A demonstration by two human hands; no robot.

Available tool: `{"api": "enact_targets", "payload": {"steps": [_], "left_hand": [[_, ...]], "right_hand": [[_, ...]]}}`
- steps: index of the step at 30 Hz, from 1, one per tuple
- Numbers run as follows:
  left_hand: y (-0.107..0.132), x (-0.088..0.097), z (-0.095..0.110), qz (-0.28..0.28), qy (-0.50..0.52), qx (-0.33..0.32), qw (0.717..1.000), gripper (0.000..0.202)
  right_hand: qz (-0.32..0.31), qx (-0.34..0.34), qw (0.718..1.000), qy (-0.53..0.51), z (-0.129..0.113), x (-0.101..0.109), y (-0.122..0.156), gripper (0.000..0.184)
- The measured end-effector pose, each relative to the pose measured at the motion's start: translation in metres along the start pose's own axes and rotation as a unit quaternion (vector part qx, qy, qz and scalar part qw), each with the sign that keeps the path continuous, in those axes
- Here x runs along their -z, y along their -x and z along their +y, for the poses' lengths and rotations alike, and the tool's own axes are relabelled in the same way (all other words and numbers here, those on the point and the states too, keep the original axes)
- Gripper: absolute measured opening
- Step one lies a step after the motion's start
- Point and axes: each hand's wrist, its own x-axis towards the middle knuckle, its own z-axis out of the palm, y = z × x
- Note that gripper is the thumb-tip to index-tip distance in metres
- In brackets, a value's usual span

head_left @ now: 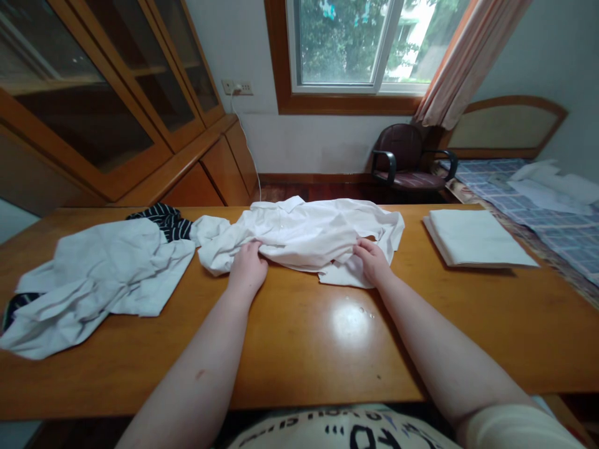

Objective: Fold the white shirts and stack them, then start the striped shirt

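A crumpled white shirt [304, 234] lies across the middle of the wooden table [299, 337]. My left hand [247, 267] is closed on the shirt's near edge at its left side. My right hand [372, 260] grips the cloth at its right side, fingers curled into the fabric. Both forearms reach forward over the tabletop.
A heap of pale crumpled garments [100, 274] with a dark striped piece [163, 219] lies at the left. A folded white cloth [475, 238] sits at the right. Beyond the table stand a dark armchair [407, 159], a wooden cabinet [116, 106] and a bed [538, 206].
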Motion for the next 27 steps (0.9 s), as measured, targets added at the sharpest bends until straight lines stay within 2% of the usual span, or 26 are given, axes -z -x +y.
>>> {"api": "enact_targets", "payload": {"steps": [2, 4, 6, 8, 11, 12, 13, 15, 17, 20, 24, 27], "left_hand": [[0.000, -0.001, -0.001, -0.009, -0.007, -0.004, 1.000, 0.050], [-0.001, -0.002, -0.001, -0.016, -0.011, -0.005, 1.000, 0.050], [-0.001, -0.002, -0.001, -0.020, -0.011, -0.008, 1.000, 0.042], [-0.003, -0.002, -0.001, -0.024, -0.008, -0.006, 1.000, 0.032], [-0.004, -0.003, -0.002, -0.027, -0.006, 0.004, 1.000, 0.025], [-0.004, -0.003, -0.002, -0.024, -0.009, 0.007, 1.000, 0.027], [-0.004, -0.003, -0.002, -0.019, -0.014, 0.009, 1.000, 0.030], [-0.004, -0.003, -0.001, -0.011, -0.030, 0.011, 0.999, 0.039], [-0.003, -0.003, 0.000, -0.008, -0.044, 0.009, 0.999, 0.045], [-0.002, -0.001, 0.002, -0.016, -0.054, 0.004, 0.998, 0.045], [-0.002, -0.002, 0.002, -0.023, -0.049, 0.005, 0.999, 0.040], [-0.003, -0.004, 0.000, -0.024, -0.038, 0.011, 0.999, 0.035]], "right_hand": [[0.049, -0.047, 0.996, -0.051, 0.001, 0.001, -0.004, 0.021], [0.059, -0.070, 0.993, -0.074, 0.000, 0.002, -0.006, 0.023], [0.043, -0.073, 0.993, -0.085, -0.002, 0.003, -0.005, 0.025], [-0.005, -0.052, 0.996, -0.079, -0.004, 0.004, -0.003, 0.030], [-0.125, -0.002, 0.992, 0.026, -0.005, 0.004, 0.002, 0.044], [-0.144, 0.007, 0.986, 0.078, -0.005, 0.004, 0.003, 0.043], [-0.148, 0.010, 0.981, 0.122, -0.005, 0.004, 0.004, 0.038], [-0.111, -0.004, 0.983, 0.148, -0.005, 0.003, 0.003, 0.026], [-0.066, -0.028, 0.990, 0.120, -0.006, 0.003, 0.001, 0.021], [-0.017, -0.058, 0.998, 0.024, -0.007, 0.005, -0.002, 0.022], [-0.028, -0.114, 0.983, -0.144, -0.011, 0.007, 0.000, 0.027], [-0.047, -0.111, 0.974, -0.194, -0.014, 0.008, 0.002, 0.031]]}}
